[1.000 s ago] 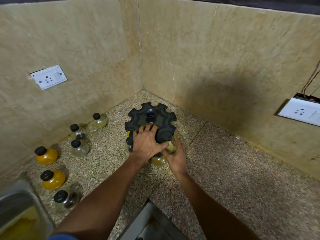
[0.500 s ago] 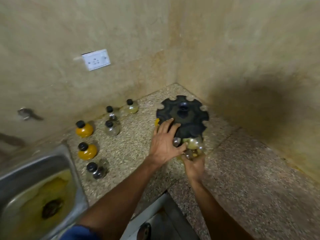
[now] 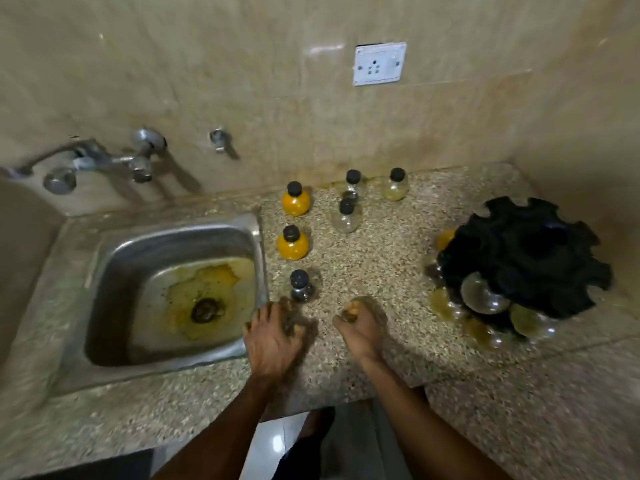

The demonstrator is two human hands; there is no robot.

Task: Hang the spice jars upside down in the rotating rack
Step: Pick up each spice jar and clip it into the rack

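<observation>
On the speckled stone counter (image 3: 381,258), both hands have left the black rotating rack (image 3: 523,261), where they were working half a second ago. The rack now stands alone at the right, well apart from them, with several round jars hanging under its rim; one clear jar (image 3: 483,297) shows at its near edge. The view has also turned left, so the steel sink (image 3: 173,237) and the wall tap (image 3: 104,161) now fill the left side.

The left hand (image 3: 273,344) is low over the counter just beside the sink's corner, fingers bent downward and blurred; I cannot tell if they hold anything. It is near the dark-filled jar (image 3: 300,287), not touching it. The right hand (image 3: 360,327) is curled into a loose fist, and whether something is inside is not clear.

Six jars stand upright, among them two orange jars (image 3: 295,204), in the same places as before.
</observation>
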